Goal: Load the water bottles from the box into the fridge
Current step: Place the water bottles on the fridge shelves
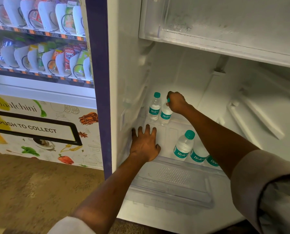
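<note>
Small clear water bottles with teal caps and labels stand inside the open fridge [208, 102]. At the back left of the bottom shelf one bottle [154, 106] stands alone. Beside it a second bottle [166, 114] is held at the cap by my right hand [176, 102]. My left hand [145, 142] lies flat, fingers spread, on the glass shelf [164, 134] near the left wall. Three more bottles [184, 146] stand at the shelf's front, partly hidden behind my right forearm. The box is out of view.
A frosted freezer compartment [225, 22] hangs above the shelf. A clear crisper cover [171, 183] lies below the shelf. A snack vending machine [39, 73] stands directly left of the fridge. Brown carpet [39, 191] covers the floor.
</note>
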Motion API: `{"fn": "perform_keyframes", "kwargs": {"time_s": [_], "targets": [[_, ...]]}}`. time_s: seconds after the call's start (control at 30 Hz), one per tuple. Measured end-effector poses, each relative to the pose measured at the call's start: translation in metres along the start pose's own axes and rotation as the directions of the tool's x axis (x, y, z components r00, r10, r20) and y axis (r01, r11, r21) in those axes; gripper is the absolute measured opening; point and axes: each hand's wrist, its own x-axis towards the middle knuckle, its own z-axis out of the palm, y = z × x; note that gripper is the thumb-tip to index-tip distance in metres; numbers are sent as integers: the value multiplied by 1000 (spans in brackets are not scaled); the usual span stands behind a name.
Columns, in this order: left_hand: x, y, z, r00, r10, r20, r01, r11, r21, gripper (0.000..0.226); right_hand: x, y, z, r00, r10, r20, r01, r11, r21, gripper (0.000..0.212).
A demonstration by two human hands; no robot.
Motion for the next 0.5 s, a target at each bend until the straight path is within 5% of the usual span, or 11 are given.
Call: {"fn": "perform_keyframes", "kwargs": {"time_s": [0.33,0.5], "targets": [[1,-1,2,1000,1,8,-1,1000,-20,75,-42,-12,-22,1000,19,-8,-19,999,36,37],[-2,-2,-1,1000,-15,-24,12,996,-92,93,-76,-25,-36,1000,12,-9,-11,997,78,36]]}}
